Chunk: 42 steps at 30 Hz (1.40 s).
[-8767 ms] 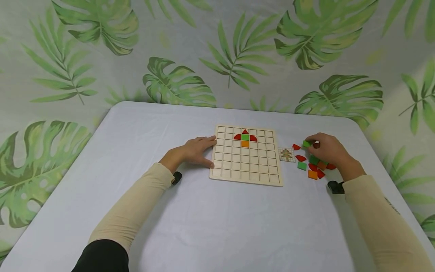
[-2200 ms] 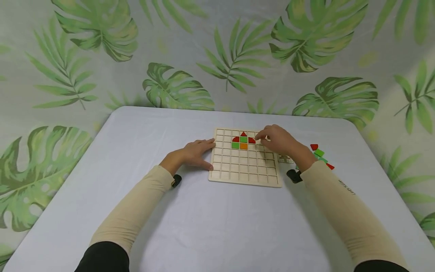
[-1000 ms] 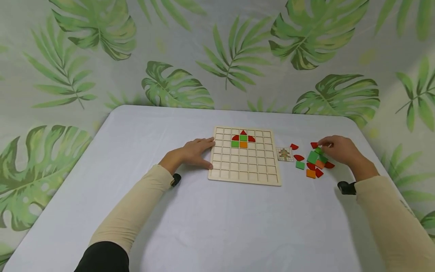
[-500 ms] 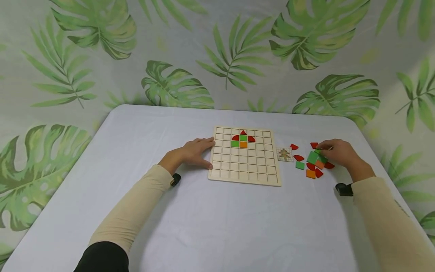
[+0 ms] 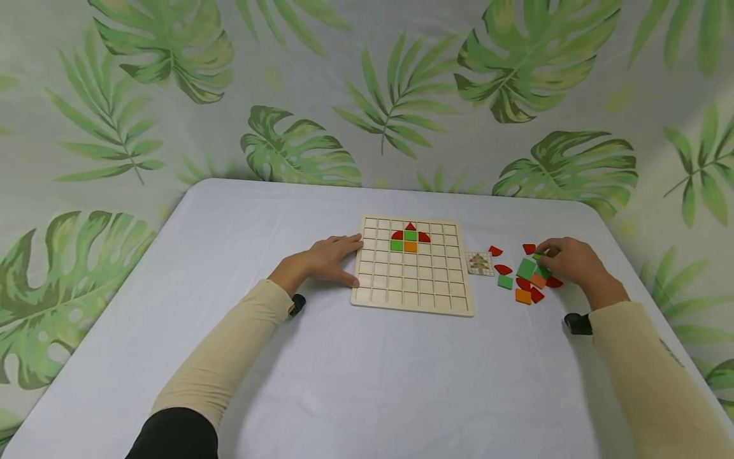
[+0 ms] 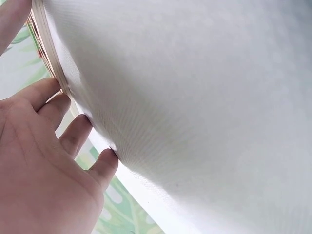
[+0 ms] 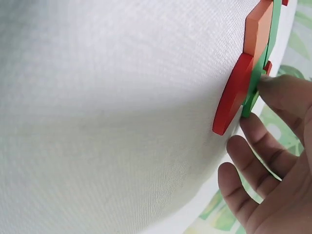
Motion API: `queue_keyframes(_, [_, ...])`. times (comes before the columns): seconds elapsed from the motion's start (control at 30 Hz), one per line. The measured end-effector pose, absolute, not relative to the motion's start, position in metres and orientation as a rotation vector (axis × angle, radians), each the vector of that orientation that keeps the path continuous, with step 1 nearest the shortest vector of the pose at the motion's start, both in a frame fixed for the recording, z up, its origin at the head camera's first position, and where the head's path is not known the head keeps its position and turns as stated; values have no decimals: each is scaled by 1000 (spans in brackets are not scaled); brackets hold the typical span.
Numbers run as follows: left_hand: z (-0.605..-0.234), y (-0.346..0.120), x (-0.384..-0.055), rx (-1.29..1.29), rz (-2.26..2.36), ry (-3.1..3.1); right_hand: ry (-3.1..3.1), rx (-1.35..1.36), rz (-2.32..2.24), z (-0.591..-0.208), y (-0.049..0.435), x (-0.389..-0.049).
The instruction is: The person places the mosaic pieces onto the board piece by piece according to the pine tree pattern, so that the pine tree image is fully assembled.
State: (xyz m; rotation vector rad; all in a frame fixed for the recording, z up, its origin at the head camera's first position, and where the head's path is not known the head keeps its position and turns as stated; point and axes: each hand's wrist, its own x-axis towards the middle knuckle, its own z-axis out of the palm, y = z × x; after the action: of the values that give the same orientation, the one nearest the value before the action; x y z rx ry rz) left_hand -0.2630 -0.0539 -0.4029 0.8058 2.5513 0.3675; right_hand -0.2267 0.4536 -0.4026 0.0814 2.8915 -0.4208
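While a leafy backdrop (image 5: 298, 51) fills the far side, here's the white-covered table (image 5: 367, 382) stretching out beneath both arms. Next in size, the gridded wooden board (image 5: 427, 278) lies flat near the middle, six pieces in its far cells: a red triangle (image 5: 410, 226) on top, a green square flanked by two red curved pieces, then another green square (image 5: 397, 246) beside an orange square (image 5: 410, 247).

There's the left hand (image 5: 329, 258), fingers extended along the board's left edge; a sideways shove from it could slide the board and jolt those pieces askew. Over to the right hand (image 5: 573, 261), bent into the loose pile, thumb against green wood, forefinger close by; whether it's truly pinching, I cannot tell.

Just beside the board's right edge, a small gridded card (image 5: 480, 263) lies face up, and a wrist crossing low could nudge it. Smallest now, the loose pieces: a large-looking green one (image 5: 525, 269) and an orange one (image 5: 538, 280) crowd together, overlapping, so tugging one may drag its neighbours or bring up two. They're thin, too: a loose fingertip hold might drop one.
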Motion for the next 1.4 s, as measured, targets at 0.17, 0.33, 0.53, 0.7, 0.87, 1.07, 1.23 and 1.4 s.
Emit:
queue_keyframes(0.17, [-402, -54, -264, 807, 364, 2551, 2892, 86, -417, -404, 454, -228])
queue_keyframes(0.33, [-402, -54, -264, 809, 363, 2552, 2899, 76, -423, -405, 454, -228])
queue_keyframes(0.53, [-401, -52, -264, 818, 359, 2555, 2923, 44, -412, -404, 454, -225])
queue_keyframes(0.7, [-401, -52, -264, 828, 358, 2554, 2939, 30, -427, -405, 455, -224])
queue_keyframes(0.87, [-401, -52, -264, 833, 359, 2556, 2930, 28, -442, -406, 457, -225])
queue_keyframes(1.07, [-402, -52, -263, 828, 358, 2562, 2934, 43, -438, -407, 458, -223])
queue_keyframes(1.23, [-402, -52, -263, 820, 349, 2563, 2940, 41, -432, -408, 463, -220])
queue_keyframes(1.4, [-402, -52, -263, 811, 345, 2565, 2944, 30, -452, -410, 468, -218])
